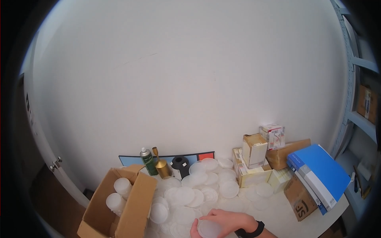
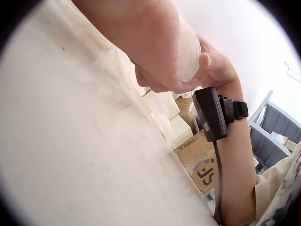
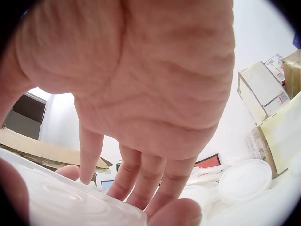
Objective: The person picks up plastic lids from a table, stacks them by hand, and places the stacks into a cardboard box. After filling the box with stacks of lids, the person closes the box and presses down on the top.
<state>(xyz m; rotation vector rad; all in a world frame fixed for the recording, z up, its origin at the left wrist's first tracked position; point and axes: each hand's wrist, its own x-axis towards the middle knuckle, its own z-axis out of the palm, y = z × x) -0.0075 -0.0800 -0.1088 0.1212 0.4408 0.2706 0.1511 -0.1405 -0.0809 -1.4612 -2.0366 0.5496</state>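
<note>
A person's left hand and right hand grip one translucent plastic cup between them: the right reaches its fingers along the far side, the left curls round from the opposite side. A round face of the cup shows between the hands; whether it is a lid or the base cannot be told. Thin plastic lids lie spread on the table just beyond the hands, and a carton holding white cups stands to their left. A light, even grip would likely serve best, since a hard pinch could buckle the wall. Pressure shared around the rim, not at one spot, should keep the face level, and elbows held in should spare the lids.
</note>
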